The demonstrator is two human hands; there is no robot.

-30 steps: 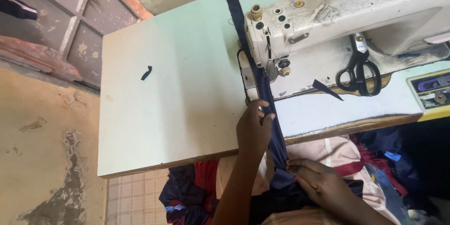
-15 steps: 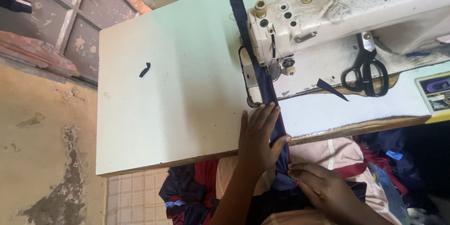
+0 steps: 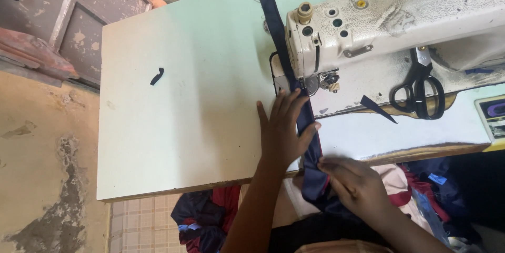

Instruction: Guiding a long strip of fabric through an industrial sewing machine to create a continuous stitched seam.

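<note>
I'm pressing my left hand (image 3: 283, 129) flat, fingers spread, on the navy strip (image 3: 279, 37) at the bench (image 3: 184, 126) edge. My right hand (image 3: 353, 184) is pinching it just below, toward me. Strip's long axis is running away from my hands, under the sewing machine (image 3: 400, 26) & beyond.

a small rectangular control panel (image 3: 492, 117) with a purple mark sits at the table's (image 3: 184, 126) right edge.

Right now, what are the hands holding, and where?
Left hand presses the navy fabric strip flat before the needle; right hand pinches it at the table edge.
</note>
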